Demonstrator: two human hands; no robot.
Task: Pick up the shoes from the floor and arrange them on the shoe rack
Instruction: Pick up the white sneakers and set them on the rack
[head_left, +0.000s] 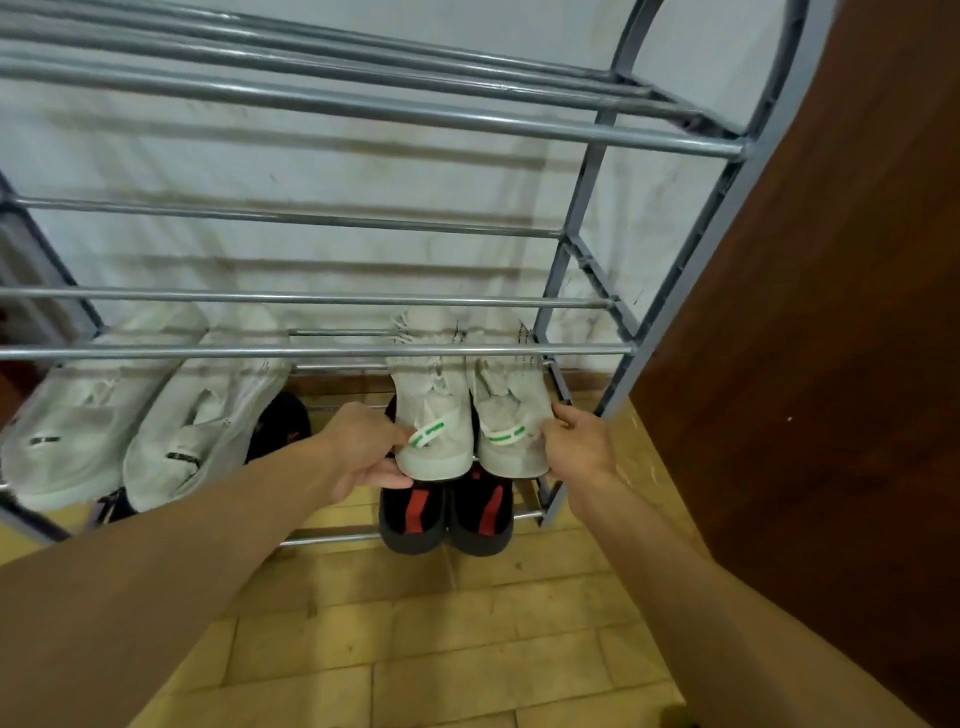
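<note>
A grey metal shoe rack (363, 351) fills the view. Two white sneakers with green heel tabs lie toes-in on a lower shelf at the right. My left hand (363, 449) grips the heel of the left white sneaker (434, 415). My right hand (576, 447) grips the heel side of the right white sneaker (511, 415). Below them, on the bottom shelf, sits a pair of black and red shoes (447, 514). Another pair of white sneakers (140, 415) lies on the same shelf at the left.
A dark shoe (280, 426) shows under the left pair. A brown wooden panel (831, 364) stands close on the right. Behind the rack is a white wall (311, 171). Yellowish floor tiles (441, 649) lie in front. The upper shelves hold nothing.
</note>
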